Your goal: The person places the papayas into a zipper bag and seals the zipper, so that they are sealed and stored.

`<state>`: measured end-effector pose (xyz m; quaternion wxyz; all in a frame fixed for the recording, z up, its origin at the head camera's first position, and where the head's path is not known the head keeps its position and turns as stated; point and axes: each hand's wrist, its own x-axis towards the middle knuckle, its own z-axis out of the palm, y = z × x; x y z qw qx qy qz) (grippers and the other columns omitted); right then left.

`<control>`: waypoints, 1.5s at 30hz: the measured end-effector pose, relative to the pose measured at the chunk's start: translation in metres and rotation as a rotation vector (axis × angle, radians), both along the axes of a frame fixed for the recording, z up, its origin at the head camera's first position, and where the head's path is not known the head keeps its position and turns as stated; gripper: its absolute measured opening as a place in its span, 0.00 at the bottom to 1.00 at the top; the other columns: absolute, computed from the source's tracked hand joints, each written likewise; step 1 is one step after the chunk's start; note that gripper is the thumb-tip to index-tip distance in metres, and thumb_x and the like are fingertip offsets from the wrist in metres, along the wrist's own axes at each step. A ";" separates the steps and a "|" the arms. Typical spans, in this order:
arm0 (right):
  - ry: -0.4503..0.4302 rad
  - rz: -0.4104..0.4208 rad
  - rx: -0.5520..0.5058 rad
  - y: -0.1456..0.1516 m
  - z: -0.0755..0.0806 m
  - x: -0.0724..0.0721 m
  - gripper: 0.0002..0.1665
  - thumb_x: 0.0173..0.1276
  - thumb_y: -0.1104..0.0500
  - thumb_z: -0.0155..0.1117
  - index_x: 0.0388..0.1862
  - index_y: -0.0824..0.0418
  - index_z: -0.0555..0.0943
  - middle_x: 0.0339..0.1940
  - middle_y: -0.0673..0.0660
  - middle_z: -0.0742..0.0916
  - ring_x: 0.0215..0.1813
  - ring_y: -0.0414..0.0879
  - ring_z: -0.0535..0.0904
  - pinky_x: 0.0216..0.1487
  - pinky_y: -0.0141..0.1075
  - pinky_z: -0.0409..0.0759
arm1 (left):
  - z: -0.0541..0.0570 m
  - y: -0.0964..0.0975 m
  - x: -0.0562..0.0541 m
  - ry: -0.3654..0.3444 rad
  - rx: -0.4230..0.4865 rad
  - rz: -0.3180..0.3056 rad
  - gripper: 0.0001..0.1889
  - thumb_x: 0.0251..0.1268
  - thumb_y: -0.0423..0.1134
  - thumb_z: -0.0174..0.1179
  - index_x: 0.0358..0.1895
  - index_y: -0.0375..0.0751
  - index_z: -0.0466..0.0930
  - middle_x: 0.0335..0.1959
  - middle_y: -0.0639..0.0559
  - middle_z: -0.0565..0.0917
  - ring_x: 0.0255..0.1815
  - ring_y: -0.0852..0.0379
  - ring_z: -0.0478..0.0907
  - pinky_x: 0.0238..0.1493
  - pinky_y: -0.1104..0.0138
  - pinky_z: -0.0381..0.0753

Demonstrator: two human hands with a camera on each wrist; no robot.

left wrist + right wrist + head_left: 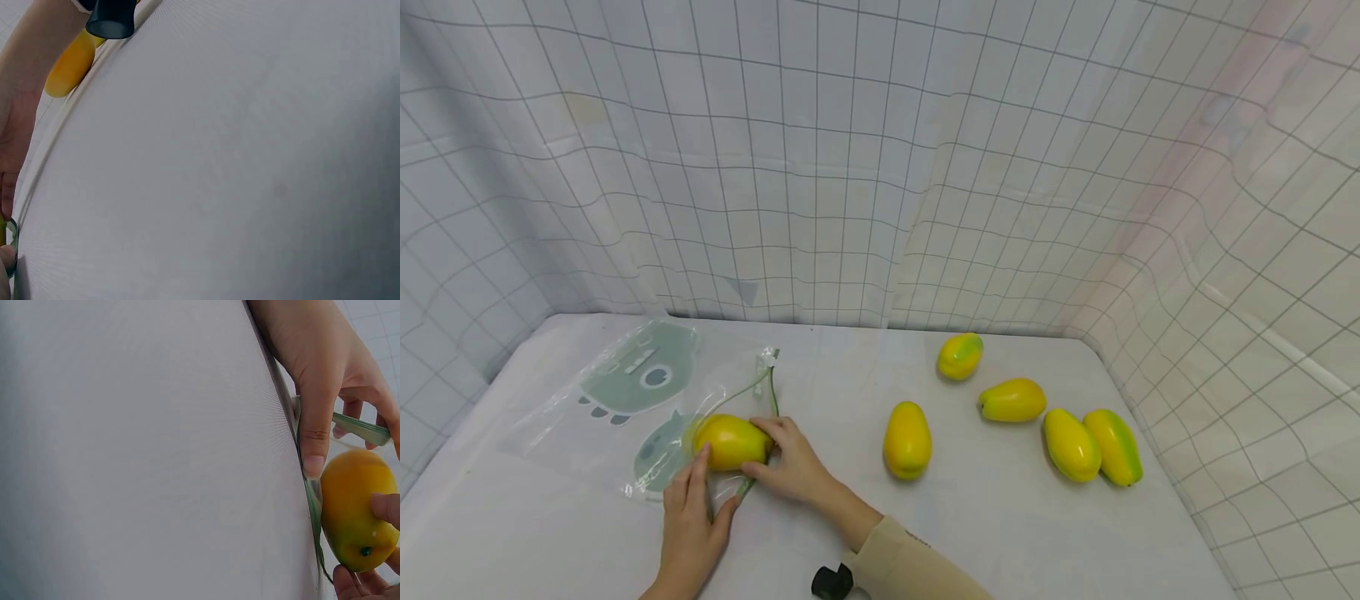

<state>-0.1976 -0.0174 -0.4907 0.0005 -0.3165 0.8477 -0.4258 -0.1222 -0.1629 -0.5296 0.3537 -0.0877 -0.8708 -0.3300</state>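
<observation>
My right hand [793, 467] grips a yellow papaya [730, 442] with a greenish stem end, thumb and fingers on opposite sides of that end. The fruit's rounded end lies within the mouth of a clear zip bag [715, 398] with a green closure strip. At the bag's near edge, my left hand [691, 521] holds the mouth. In the right wrist view, the left thumb [315, 437] is at the lower lip, and the green strip [362, 429] runs between thumb and fingers. The left wrist view catches the right hand [15, 137] at its edge.
The bag, printed with green cartoon shapes [651, 367], lies flat on the white table [820, 383]. To the right lie several loose papayas, including one near the middle [907, 442] and a pair at the far right [1071, 446]. Gridded curtains [850, 208] surround the table.
</observation>
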 end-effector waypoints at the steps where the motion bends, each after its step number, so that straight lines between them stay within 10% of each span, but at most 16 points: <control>1: 0.007 0.002 0.002 0.000 0.000 0.000 0.32 0.60 0.55 0.64 0.62 0.61 0.69 0.52 0.57 0.74 0.48 0.37 0.72 0.48 0.22 0.71 | 0.000 0.000 0.000 0.008 -0.003 -0.002 0.42 0.63 0.65 0.36 0.65 0.29 0.58 0.47 0.32 0.64 0.43 0.36 0.60 0.44 0.59 0.58; 8: 0.057 0.027 0.000 -0.004 -0.001 -0.002 0.32 0.61 0.54 0.64 0.62 0.63 0.69 0.51 0.58 0.74 0.45 0.36 0.71 0.46 0.20 0.70 | -0.001 0.000 -0.001 0.032 -0.009 -0.012 0.40 0.63 0.64 0.37 0.64 0.29 0.60 0.48 0.33 0.65 0.44 0.37 0.61 0.50 0.70 0.54; 14: 0.075 0.046 0.013 -0.007 -0.003 -0.005 0.32 0.62 0.55 0.63 0.63 0.63 0.68 0.51 0.58 0.73 0.45 0.36 0.71 0.47 0.20 0.69 | -0.002 0.000 -0.001 0.034 -0.018 -0.010 0.39 0.64 0.63 0.37 0.62 0.28 0.61 0.48 0.33 0.66 0.42 0.38 0.61 0.43 0.60 0.57; 22: 0.018 0.022 -0.007 -0.015 -0.001 -0.006 0.33 0.59 0.56 0.66 0.62 0.62 0.68 0.54 0.57 0.74 0.48 0.37 0.72 0.47 0.20 0.70 | -0.001 0.001 0.000 0.021 -0.021 -0.014 0.38 0.64 0.62 0.36 0.63 0.30 0.61 0.48 0.32 0.66 0.44 0.38 0.60 0.56 0.84 0.42; 45: -0.170 -0.075 -0.328 -0.031 -0.010 -0.013 0.27 0.54 0.65 0.69 0.53 0.66 0.73 0.51 0.58 0.77 0.51 0.40 0.76 0.47 0.23 0.73 | -0.004 0.000 -0.004 0.105 -0.028 -0.042 0.36 0.66 0.61 0.37 0.60 0.28 0.65 0.46 0.36 0.69 0.42 0.41 0.62 0.53 0.77 0.49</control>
